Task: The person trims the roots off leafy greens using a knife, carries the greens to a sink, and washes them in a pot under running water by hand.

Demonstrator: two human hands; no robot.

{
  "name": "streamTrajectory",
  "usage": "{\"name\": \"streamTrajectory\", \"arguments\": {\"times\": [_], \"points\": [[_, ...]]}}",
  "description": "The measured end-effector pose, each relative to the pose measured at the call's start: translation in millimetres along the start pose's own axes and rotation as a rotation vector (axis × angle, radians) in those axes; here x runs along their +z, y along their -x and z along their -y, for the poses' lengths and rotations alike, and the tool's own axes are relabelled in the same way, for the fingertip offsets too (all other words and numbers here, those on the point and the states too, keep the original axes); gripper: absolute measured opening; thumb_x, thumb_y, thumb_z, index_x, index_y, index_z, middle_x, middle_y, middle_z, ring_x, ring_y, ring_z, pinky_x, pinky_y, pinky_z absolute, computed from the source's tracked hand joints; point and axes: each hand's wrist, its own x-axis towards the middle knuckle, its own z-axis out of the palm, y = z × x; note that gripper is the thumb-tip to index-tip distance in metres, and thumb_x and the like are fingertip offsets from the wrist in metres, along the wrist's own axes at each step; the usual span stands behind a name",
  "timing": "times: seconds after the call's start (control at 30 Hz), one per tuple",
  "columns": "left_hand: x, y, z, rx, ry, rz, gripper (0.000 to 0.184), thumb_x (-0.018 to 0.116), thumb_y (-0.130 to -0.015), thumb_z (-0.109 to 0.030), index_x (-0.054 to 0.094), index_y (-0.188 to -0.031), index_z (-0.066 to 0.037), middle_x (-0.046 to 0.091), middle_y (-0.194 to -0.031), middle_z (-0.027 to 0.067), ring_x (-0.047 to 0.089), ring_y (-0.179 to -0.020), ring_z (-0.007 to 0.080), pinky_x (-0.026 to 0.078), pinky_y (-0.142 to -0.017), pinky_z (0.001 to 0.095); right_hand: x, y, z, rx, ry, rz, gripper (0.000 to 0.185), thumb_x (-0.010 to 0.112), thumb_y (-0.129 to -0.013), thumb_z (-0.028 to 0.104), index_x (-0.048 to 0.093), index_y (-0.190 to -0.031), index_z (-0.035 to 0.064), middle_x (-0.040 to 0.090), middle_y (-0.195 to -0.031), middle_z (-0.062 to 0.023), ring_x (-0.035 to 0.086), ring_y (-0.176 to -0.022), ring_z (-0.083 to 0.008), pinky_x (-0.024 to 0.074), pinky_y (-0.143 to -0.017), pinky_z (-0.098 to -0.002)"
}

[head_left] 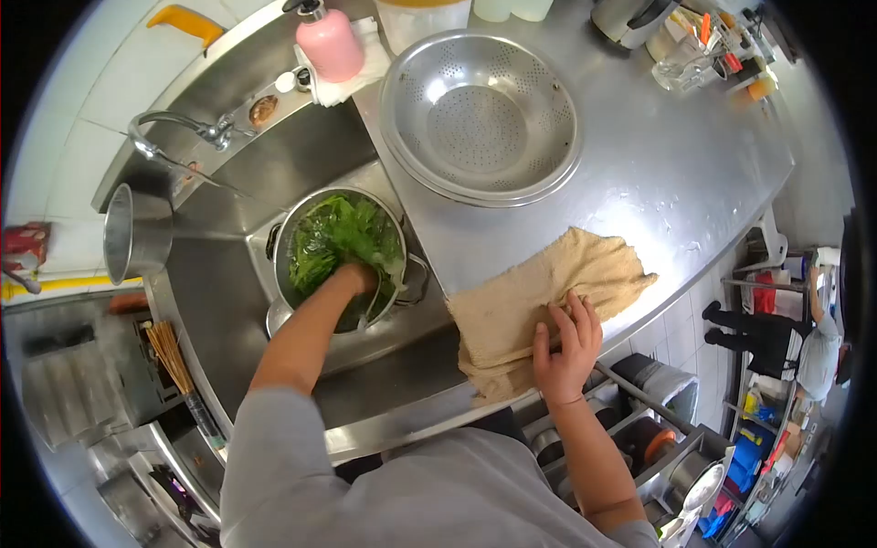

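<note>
Leafy greens (338, 233) fill a metal pot (280, 285) standing in the sink (203, 283). My left hand (354, 279) reaches down into these leaves, its fingers hidden among them. On the counter to the right, a tan cloth (502, 320) lies spread and wrinkled over the front edge. My right hand (568, 354) rests on the cloth with its fingers stretched out and slightly apart.
A metal colander (480, 128) sits on the counter (667, 173) behind the cloth. At the sink's back are a faucet (215, 132) and a pink pump bottle (331, 47). A metal pot (137, 233) stands on the left ledge. Another person (818, 356) is far right.
</note>
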Motion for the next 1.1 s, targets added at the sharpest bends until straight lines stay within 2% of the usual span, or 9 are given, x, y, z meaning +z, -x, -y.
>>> {"name": "streamTrajectory", "arguments": {"times": [0.27, 0.37, 0.43, 0.5, 0.53, 0.63, 0.73, 0.87, 1.1], "points": [[47, -94, 69, -0.586, 1.033, -0.409, 0.055, 0.073, -0.086, -0.047, 0.079, -0.120, -0.005, 0.070, -0.135, 0.0242, 0.066, -0.124, 0.0410, 0.053, -0.106, 0.0493, -2, 2, -3, -0.027, -0.037, -0.032, 0.033, 0.077, -0.089, 0.018, 0.074, -0.121, 0.0115, 0.064, -0.144, -0.0144, 0.055, -0.136, -0.0434, 0.0407, -0.113, -0.0544], [-21, 66, 48, -0.039, 0.192, -0.412, 0.049, 0.079, -0.083, -0.033, 0.077, -0.122, -0.004, 0.070, -0.133, 0.0250, 0.071, -0.114, 0.0388, 0.056, -0.101, 0.0476, -3, 3, -2, -0.007, -0.037, -0.042, 0.032, 0.077, -0.089, 0.019, 0.074, -0.120, 0.0118, 0.064, -0.144, -0.0140, 0.055, -0.135, -0.0434, 0.0410, -0.113, -0.0548], [-24, 155, 23, -0.108, 0.585, -0.450, 0.055, 0.082, -0.081, -0.025, 0.073, -0.130, -0.002, 0.069, -0.134, 0.0253, 0.068, -0.121, 0.0375, 0.056, -0.101, 0.0488, -3, 3, -1, -0.015, -0.022, -0.054, 0.032, 0.077, -0.089, 0.019, 0.074, -0.120, 0.0119, 0.064, -0.144, -0.0139, 0.055, -0.135, -0.0432, 0.0412, -0.112, -0.0545], [-1, 173, 19, -0.067, 0.343, -0.872, 0.066, 0.083, -0.082, -0.031, 0.067, -0.140, -0.005, 0.051, -0.157, 0.0276, 0.053, -0.140, 0.0434, 0.055, -0.108, 0.0508, -3, 3, -1, -0.012, -0.024, -0.055, 0.032, 0.077, -0.089, 0.018, 0.074, -0.120, 0.0118, 0.064, -0.143, -0.0139, 0.055, -0.136, -0.0433, 0.0411, -0.112, -0.0546], [-28, 229, -28, -0.348, 0.401, -0.743, 0.078, 0.083, -0.084, -0.036, 0.057, -0.153, -0.013, 0.016, -0.176, 0.0227, 0.028, -0.154, 0.0543, 0.046, -0.115, 0.0656, -2, 3, -2, -0.007, -0.020, -0.049, 0.033, 0.077, -0.088, 0.018, 0.074, -0.120, 0.0118, 0.065, -0.143, -0.0139, 0.055, -0.136, -0.0433, 0.0411, -0.112, -0.0547], [-20, 168, -31, -0.091, 0.350, -0.784, 0.090, 0.085, -0.086, -0.039, 0.043, -0.163, -0.019, -0.008, -0.179, 0.0141, 0.012, -0.156, 0.0622, 0.035, -0.113, 0.0831, -4, 1, 0, -0.005, -0.014, -0.032, 0.032, 0.077, -0.088, 0.018, 0.074, -0.119, 0.0116, 0.065, -0.143, -0.0140, 0.055, -0.136, -0.0434, 0.0408, -0.112, -0.0550], [-93, 178, -83, -0.349, 0.437, -0.424, 0.092, 0.087, -0.084, -0.041, 0.045, -0.162, -0.014, 0.003, -0.180, 0.0126, 0.013, -0.159, 0.0557, 0.038, -0.110, 0.0824, -2, 2, -2, 0.005, -0.010, -0.023, 0.033, 0.078, -0.087, 0.017, 0.074, -0.119, 0.0114, 0.065, -0.143, -0.0141, 0.056, -0.135, -0.0435, 0.0411, -0.113, -0.0550], [-37, -36, -26, -0.493, 0.305, -0.495, 0.076, 0.088, -0.080, -0.034, 0.061, -0.145, -0.005, 0.043, -0.165, 0.0209, 0.042, -0.151, 0.0443, 0.051, -0.109, 0.0592, -1, 3, -2, 0.006, -0.010, -0.015, 0.032, 0.078, -0.087, 0.016, 0.075, -0.118, 0.0110, 0.065, -0.143, -0.0142, 0.057, -0.134, -0.0431, 0.0420, -0.112, -0.0542], [-50, -55, 32, -0.251, 0.403, -0.436, 0.066, 0.086, -0.079, -0.027, 0.066, -0.137, -0.003, 0.060, -0.146, 0.0224, 0.057, -0.137, 0.0397, 0.054, -0.103, 0.0495, -4, 3, 0, 0.015, -0.036, -0.055, 0.029, 0.079, -0.086, 0.016, 0.076, -0.115, 0.0114, 0.065, -0.143, -0.0122, 0.057, -0.135, -0.0415, 0.0427, -0.113, -0.0539]]}}
